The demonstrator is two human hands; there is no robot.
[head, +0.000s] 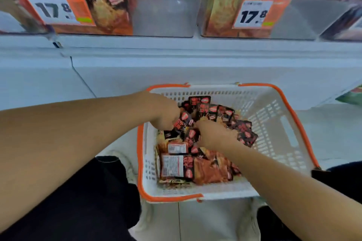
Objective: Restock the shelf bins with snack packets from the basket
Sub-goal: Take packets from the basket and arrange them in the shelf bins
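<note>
A white basket with an orange rim [274,123] sits on the floor below the shelf. Several black and red snack packets [195,168] lie heaped inside it. My left hand [165,114] reaches in from the left and grips a small black and red packet [185,120] near the top of the heap. My right hand [214,133] comes in from the right, with its fingers curled down among the packets next to the left hand. Whether it holds one is hidden. Above, a clear bin [156,13] holds black and red packets, and a second clear bin [301,17] holds beige ones.
Price cards reading 17.8 hang on both bin fronts [52,9] [253,14]. A white shelf ledge [195,53] runs between the bins and the basket. My dark-clothed knees [88,201] frame the basket. A green packet [350,96] shows at the right edge.
</note>
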